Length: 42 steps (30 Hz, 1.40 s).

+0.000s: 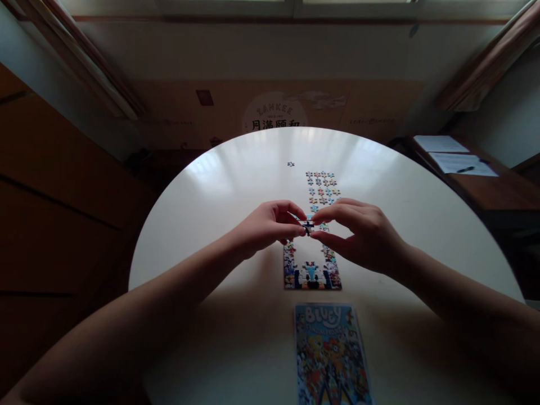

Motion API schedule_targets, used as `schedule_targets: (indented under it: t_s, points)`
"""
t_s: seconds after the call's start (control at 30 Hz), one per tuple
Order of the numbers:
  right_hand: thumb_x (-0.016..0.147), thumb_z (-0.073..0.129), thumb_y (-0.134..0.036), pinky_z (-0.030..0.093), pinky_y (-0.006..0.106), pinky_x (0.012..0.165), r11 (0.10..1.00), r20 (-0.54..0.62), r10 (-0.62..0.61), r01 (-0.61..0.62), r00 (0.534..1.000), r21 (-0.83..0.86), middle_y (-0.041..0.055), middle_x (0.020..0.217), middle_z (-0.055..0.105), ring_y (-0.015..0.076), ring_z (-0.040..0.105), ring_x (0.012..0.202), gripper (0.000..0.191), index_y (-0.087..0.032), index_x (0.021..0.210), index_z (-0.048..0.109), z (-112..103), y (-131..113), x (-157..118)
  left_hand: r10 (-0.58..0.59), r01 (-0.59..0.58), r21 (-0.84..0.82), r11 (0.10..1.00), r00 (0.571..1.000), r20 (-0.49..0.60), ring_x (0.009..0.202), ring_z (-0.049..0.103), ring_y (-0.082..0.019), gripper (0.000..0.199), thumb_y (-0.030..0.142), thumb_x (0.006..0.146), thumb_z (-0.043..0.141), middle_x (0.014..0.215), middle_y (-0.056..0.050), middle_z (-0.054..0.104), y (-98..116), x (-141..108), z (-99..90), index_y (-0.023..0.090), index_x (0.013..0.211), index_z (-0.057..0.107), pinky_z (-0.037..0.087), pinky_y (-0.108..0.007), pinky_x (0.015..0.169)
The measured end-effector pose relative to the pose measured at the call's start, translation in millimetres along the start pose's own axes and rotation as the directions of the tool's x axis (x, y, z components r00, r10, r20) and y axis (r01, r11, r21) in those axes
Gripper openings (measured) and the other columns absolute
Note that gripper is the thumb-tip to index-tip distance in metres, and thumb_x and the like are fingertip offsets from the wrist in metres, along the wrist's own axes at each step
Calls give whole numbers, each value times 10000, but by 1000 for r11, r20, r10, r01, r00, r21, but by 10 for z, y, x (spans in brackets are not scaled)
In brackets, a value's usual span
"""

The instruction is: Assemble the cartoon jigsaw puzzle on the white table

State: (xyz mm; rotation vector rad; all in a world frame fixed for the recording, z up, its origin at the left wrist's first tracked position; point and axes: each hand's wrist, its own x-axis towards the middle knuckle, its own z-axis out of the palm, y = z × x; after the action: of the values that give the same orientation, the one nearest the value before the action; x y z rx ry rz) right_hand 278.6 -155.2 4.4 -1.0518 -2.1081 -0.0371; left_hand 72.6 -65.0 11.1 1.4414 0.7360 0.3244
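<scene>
Above the upper part of a partly assembled jigsaw puzzle (312,275), my left hand (276,222) pinches a small dark and white puzzle piece (309,226) between thumb and fingertips. My right hand (354,225) is at the piece's other side, its thumb and index fingertips also on or close to it. The puzzle has colourful side borders, a joined bottom section with a blue and white face, and a bare middle where the table shows. Beyond the hands lie several loose pieces (323,191) in rows. One separate piece (291,164) lies farther back.
A Bluey picture sheet or box lid (331,354) lies near the front of the round white table (189,225). At the right, a brown side table (485,185) holds papers (447,154) and a pen (466,169). A large carton (169,107) stands behind the round table.
</scene>
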Motion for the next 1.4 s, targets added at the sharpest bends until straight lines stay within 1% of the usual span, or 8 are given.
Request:
schedule_targets:
  t_s: [0.13, 0.2, 0.37, 0.63, 0.93, 1.13, 1.23, 1.4]
  points:
    - [917, 690, -291, 535, 327, 681, 1000, 54, -15, 15, 998, -10, 13, 833, 739, 175, 679, 758, 84, -228, 971, 676, -42, 18, -9, 22, -24, 51, 998, 999, 39, 653, 589, -110, 270, 204, 691, 778, 740, -12, 680, -3, 19, 5, 145, 924, 654, 437, -240, 591]
    - [916, 687, -277, 537, 331, 711, 999, 118, -42, 42, 992, 3, 19, 860, 746, 182, 686, 793, 58, -226, 945, 687, -67, 31, -8, 24, -29, 83, 996, 998, 60, 661, 594, -113, 245, 177, 708, 769, 749, -18, 685, -4, 28, 8, 142, 922, 656, 425, -239, 583]
    - [939, 654, -291, 534, 323, 712, 997, 239, -77, 71, 968, 34, 11, 862, 748, 177, 684, 802, 98, -243, 878, 713, -124, 27, 7, -40, 25, 183, 983, 996, 77, 713, 641, -151, 221, 152, 732, 765, 761, -26, 684, 27, 12, 31, 145, 928, 664, 425, -254, 596]
    - [945, 656, -419, 541, 332, 737, 995, 268, -104, 103, 958, 21, -1, 871, 751, 176, 683, 805, 193, -260, 879, 744, -142, 39, -1, -34, 12, 208, 978, 994, 101, 710, 666, -168, 210, 139, 711, 788, 740, -21, 682, 36, 10, 37, 145, 884, 669, 439, -262, 602]
    - [943, 652, -452, 530, 340, 739, 993, 302, -115, 104, 946, 52, 0, 854, 742, 182, 672, 806, 216, -271, 872, 747, -154, 48, 0, -62, 29, 234, 972, 989, 134, 733, 653, -169, 210, 164, 695, 796, 756, -23, 683, 34, 8, 38, 151, 853, 658, 433, -264, 615]
    - [947, 652, -324, 517, 323, 719, 991, 284, -135, 124, 949, 57, 15, 848, 743, 176, 668, 797, 130, -245, 881, 731, -153, 42, 16, -37, 4, 206, 979, 987, 157, 662, 589, -122, 209, 180, 705, 792, 723, -9, 652, 5, 9, 19, 156, 819, 619, 413, -247, 586]
    - [939, 653, -268, 510, 313, 700, 989, 285, -146, 135, 947, 59, 19, 831, 742, 170, 658, 769, 77, -226, 921, 715, -155, 43, 22, -1, -31, 159, 987, 980, 198, 654, 581, -112, 211, 199, 718, 780, 721, -3, 642, -35, 14, -6, 153, 817, 600, 421, -245, 589]
    - [906, 688, -254, 490, 302, 669, 990, 299, -141, 132, 944, 50, 29, 797, 717, 170, 639, 743, 94, -197, 980, 697, -188, 83, 24, 23, -54, 133, 990, 974, 225, 641, 572, -104, 242, 240, 716, 788, 717, 2, 640, -82, 27, -43, 144, 832, 598, 411, -235, 574]
